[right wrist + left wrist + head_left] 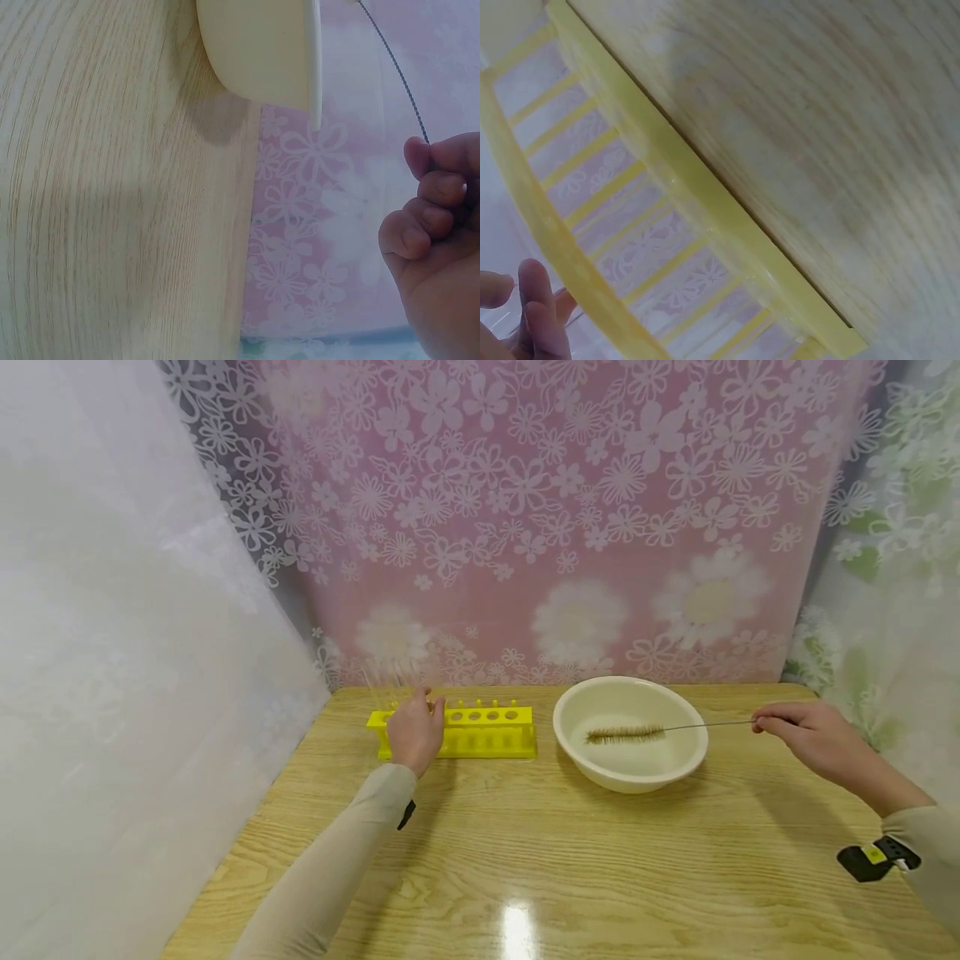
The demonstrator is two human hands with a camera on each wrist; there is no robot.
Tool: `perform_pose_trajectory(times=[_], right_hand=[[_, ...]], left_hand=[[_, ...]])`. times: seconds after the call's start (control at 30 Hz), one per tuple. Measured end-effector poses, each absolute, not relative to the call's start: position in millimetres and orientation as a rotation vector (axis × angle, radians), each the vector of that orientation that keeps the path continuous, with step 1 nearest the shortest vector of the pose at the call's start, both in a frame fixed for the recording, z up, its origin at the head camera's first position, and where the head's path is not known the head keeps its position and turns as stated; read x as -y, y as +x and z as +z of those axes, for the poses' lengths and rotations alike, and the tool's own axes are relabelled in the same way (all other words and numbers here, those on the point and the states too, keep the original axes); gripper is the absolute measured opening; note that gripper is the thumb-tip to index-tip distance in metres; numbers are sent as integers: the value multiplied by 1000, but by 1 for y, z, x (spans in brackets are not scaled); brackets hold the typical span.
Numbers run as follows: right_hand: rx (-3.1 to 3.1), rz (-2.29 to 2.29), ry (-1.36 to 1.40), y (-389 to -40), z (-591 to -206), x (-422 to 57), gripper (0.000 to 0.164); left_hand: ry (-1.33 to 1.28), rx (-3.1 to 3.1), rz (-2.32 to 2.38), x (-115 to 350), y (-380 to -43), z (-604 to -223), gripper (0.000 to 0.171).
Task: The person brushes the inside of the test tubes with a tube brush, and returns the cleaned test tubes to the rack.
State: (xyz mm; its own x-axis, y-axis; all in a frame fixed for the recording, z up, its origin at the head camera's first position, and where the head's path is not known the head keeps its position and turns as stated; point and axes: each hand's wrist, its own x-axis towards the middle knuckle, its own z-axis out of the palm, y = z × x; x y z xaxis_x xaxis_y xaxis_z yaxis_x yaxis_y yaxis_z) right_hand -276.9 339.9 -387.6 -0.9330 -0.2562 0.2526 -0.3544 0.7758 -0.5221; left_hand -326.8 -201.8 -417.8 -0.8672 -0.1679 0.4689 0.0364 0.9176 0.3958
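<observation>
At the left end of a yellow test tube rack (pixel 487 743), my left hand (pixel 416 732) pinches a clear test tube; in the left wrist view its fingers (pixel 536 289) are curled at the rack's top bar, and the tube is mostly hidden. Several other clear test tubes (pixel 375 687) stand up out of the rack beside this hand. On the right, my right hand (pixel 806 735) grips the thin twisted wire handle (pixel 397 67) of a test tube brush (pixel 626 735). The brush's tan bristles lie over the inside of a cream basin (pixel 632 778); whether they touch it I cannot tell.
Rack and basin stand side by side near the back edge of a wood-grain table (pixel 480 860). A pink flowered curtain (pixel 525 527) hangs behind it, with pale sheets (pixel 112 652) at both sides.
</observation>
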Motion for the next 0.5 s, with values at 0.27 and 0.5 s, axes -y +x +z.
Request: perform_pose_trajectory(times=[0.27, 0.5], right_hand=[[2806, 848, 476, -278, -389, -342, 31], [2811, 831, 461, -278, -390, -342, 32]], left_hand=[[53, 2568, -658, 202, -321, -423, 48], [13, 2552, -799, 202, -312, -429, 49]])
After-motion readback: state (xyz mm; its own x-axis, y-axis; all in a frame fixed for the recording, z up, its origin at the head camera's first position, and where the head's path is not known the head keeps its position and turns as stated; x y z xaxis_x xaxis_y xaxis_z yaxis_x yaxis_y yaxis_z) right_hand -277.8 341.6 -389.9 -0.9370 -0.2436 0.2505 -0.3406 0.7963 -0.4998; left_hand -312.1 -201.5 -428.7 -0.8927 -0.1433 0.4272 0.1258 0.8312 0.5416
